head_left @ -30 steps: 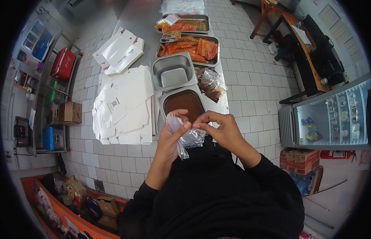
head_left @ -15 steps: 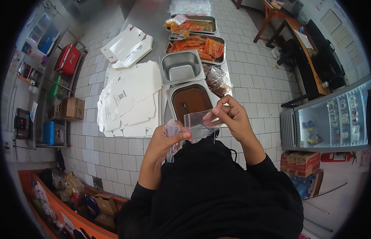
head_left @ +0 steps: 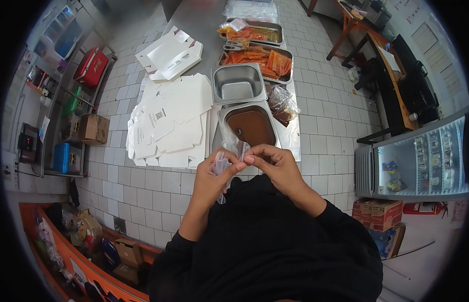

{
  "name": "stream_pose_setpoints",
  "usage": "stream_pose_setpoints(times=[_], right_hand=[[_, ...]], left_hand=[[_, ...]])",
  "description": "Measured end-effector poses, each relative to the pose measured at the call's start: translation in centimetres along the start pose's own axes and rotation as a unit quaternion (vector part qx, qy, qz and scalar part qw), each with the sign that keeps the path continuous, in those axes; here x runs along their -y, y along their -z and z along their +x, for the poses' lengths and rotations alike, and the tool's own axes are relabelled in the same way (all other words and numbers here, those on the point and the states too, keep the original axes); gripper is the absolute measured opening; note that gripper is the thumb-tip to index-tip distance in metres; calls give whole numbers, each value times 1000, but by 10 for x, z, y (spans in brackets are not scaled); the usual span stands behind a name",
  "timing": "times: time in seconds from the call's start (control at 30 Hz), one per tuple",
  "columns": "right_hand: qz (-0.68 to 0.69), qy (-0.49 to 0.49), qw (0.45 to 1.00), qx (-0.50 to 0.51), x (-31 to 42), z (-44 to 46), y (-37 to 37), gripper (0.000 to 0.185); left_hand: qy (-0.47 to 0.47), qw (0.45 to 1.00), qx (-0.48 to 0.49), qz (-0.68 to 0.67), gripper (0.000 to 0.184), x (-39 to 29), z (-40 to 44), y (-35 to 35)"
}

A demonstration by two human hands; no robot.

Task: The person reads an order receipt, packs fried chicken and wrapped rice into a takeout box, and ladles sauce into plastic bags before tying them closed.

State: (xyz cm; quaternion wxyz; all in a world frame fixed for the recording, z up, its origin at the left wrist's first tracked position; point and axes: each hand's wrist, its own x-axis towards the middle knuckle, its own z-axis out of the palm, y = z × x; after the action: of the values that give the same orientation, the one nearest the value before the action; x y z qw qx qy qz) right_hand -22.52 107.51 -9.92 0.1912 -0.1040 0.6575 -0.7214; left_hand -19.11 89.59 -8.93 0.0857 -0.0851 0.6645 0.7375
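My left hand (head_left: 213, 173) is closed around a bunch of clear plastic bags (head_left: 222, 163), whose ends hang below the fingers. Close beside it, my right hand (head_left: 277, 168) pinches the edge of a clear bag (head_left: 239, 146) that stands up between both hands. Just beyond them sits a steel pan of brown sauce (head_left: 250, 127), with a small dark thing in the sauce. Behind that pan is a bare steel pan (head_left: 238, 84). A plastic bag with brown contents (head_left: 283, 103) lies at their right.
Flat white cartons (head_left: 169, 118) are piled left of the pans, with an open white box (head_left: 169, 54) behind. Trays of orange packets (head_left: 264, 61) stand farther back. A shelf rack (head_left: 68, 100) is on the left; a glass-door fridge (head_left: 421, 163) is on the right.
A small clear bag was stretched out between my hands half a second ago; now my hands are close together and the bag points upward. The table has shifted right in view.
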Motion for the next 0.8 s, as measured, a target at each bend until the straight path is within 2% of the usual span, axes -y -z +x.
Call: stream_pose_setpoints(times=[0.03, 0.1, 0.13, 0.2, 0.23, 0.3, 0.33, 0.4, 0.43, 0.47, 0.5, 0.53, 0.57, 0.6, 0.63, 0.7, 0.73, 0.77, 0.8], right_hand=[[-1, 0, 1000, 1, -1, 2, 2, 23], [50, -10, 997, 50, -3, 5, 7, 21], [50, -11, 997, 50, -6, 4, 8, 21], [187, -35, 976, 111, -11, 4, 10, 15], [188, -36, 975, 112, -10, 5, 10, 15], [358, -96, 922, 112, -7, 6, 9, 11], [358, -96, 922, 111, -4, 7, 13, 11], [469, -108, 874, 70, 3, 10, 21, 16], [470, -110, 873, 68, 4, 8, 18, 16], [389, -67, 917, 54, 5, 6, 11, 21], [302, -23, 952, 40, 5, 5, 6, 27], [301, -23, 952, 40, 2, 3, 2, 27], [189, 13, 981, 36, -2, 1, -1, 32], [76, 49, 995, 31, -4, 0, -3, 37], [77, 49, 995, 29, -2, -1, -2, 37], [-105, 71, 989, -71, 5, -4, 1, 40], [-198, 128, 963, -134, 5, -2, 1, 38], [-197, 126, 962, -137, 6, 2, 3, 38], [-282, 220, 917, -178, 8, 7, 7, 37]], left_hand=[[0, 1000, -1, -1, 22, 2, 1, 0], [26, 990, 41, -133, 21, 9, 2, 1], [27, 990, 41, -132, 21, 12, 3, 1], [113, 933, 87, -331, 21, 17, 5, 2], [113, 933, 85, -330, 21, 20, 7, 2], [147, 911, 115, -368, 24, 26, 9, 3], [148, 911, 116, -368, 24, 24, 11, 5], [133, 840, 209, -483, 26, 19, 14, 11], [135, 839, 208, -484, 26, 20, 15, 10], [65, 933, 147, -323, 25, 20, 15, 7], [-9, 986, 79, -148, 24, 20, 17, 5], [-10, 986, 78, -149, 24, 22, 21, 2], [-157, 987, -17, 36, 26, 24, 25, 0], [-292, 924, -110, 220, 29, 25, 27, -4], [-291, 925, -108, 221, 29, 23, 25, -9], [-264, 938, -164, 155, 32, 10, 18, -20], [-332, 909, -148, 204, 31, 11, 17, -20], [-332, 910, -145, 204, 31, 11, 15, -21], [-321, 908, -125, 240, 28, 9, 11, -24]])
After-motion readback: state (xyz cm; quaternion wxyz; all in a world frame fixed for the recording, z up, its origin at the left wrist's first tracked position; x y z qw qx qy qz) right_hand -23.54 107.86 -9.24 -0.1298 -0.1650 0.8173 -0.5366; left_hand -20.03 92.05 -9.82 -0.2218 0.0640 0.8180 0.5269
